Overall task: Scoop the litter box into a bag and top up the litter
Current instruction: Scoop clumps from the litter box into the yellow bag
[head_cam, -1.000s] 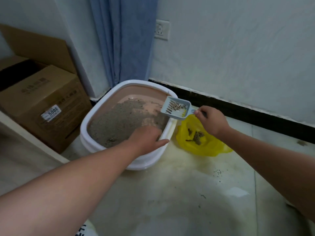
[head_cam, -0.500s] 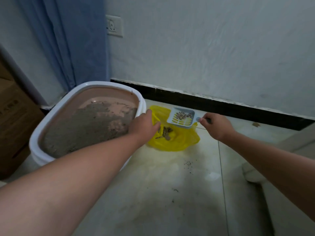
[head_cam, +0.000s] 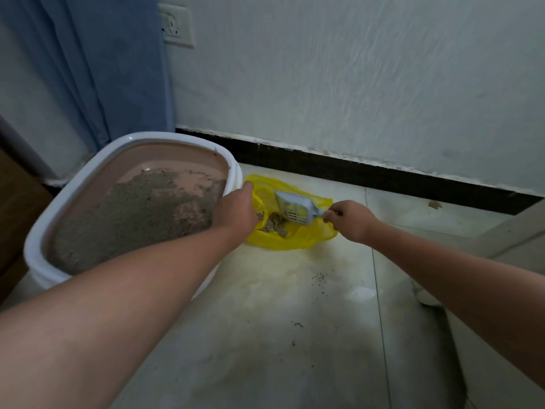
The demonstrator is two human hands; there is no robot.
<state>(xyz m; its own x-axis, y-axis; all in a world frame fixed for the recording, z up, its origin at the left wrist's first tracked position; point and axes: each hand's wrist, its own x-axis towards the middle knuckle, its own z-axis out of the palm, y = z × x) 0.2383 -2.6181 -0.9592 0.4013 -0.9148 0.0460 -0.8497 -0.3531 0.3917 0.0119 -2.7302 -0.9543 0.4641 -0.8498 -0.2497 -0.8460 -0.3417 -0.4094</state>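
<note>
A white litter box (head_cam: 44, 231) with a pink inner wall holds grey litter (head_cam: 132, 214) and stands on the floor at the left. To its right lies an open yellow bag (head_cam: 295, 240) with clumps of litter (head_cam: 274, 225) inside. My left hand (head_cam: 236, 209) grips the bag's left edge and holds it open. My right hand (head_cam: 349, 218) pinches the handle of a pale blue slotted scoop (head_cam: 295, 208). The scoop is tipped on its side over the bag's opening, with nothing visible in it.
A blue curtain (head_cam: 112, 69) hangs behind the box, with a wall socket (head_cam: 177, 25) beside it. A black skirting board (head_cam: 368, 172) runs along the wall. Spilled litter grains (head_cam: 320, 277) dot the tiled floor. A brown cardboard box (head_cam: 14, 208) stands at the far left.
The scoop went from above the box's rim to over the bag and tipped, its clumps now in the bag. My left hand left the box rim and took the bag's edge.
</note>
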